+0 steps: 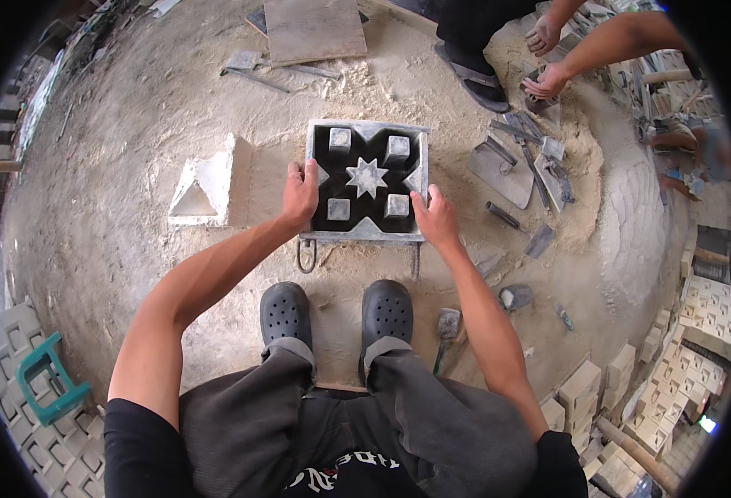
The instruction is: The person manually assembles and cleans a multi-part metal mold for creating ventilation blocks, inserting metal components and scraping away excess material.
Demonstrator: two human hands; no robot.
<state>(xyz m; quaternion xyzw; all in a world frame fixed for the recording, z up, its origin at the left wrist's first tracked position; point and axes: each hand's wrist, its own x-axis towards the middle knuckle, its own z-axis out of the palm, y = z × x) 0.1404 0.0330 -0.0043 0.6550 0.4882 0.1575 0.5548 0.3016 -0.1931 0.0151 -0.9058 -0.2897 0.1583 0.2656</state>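
**Both hands on the mould**

Head view: I'm crouched over a square metal mould (366, 181) lying flat on the sandy floor (125, 166), straight ahead of my shoes (336, 314). My left hand (300, 194) wraps the mould's left rim, fingers curled over the edge; my right hand (435, 218) grips the right rim near its lower corner in the same way. The mould sits between my hands, squarely in front of me. Neither side is longer, and both hands are already touching it, so neither is nearer. Inside it stand a star (366, 176) and four small blocks. To the left, a white triangular piece (209, 184) lies just beside it, not touching. To the right lie trowels (502, 170) in the sand. Further off, another person's hands (545, 81) work in the sand.
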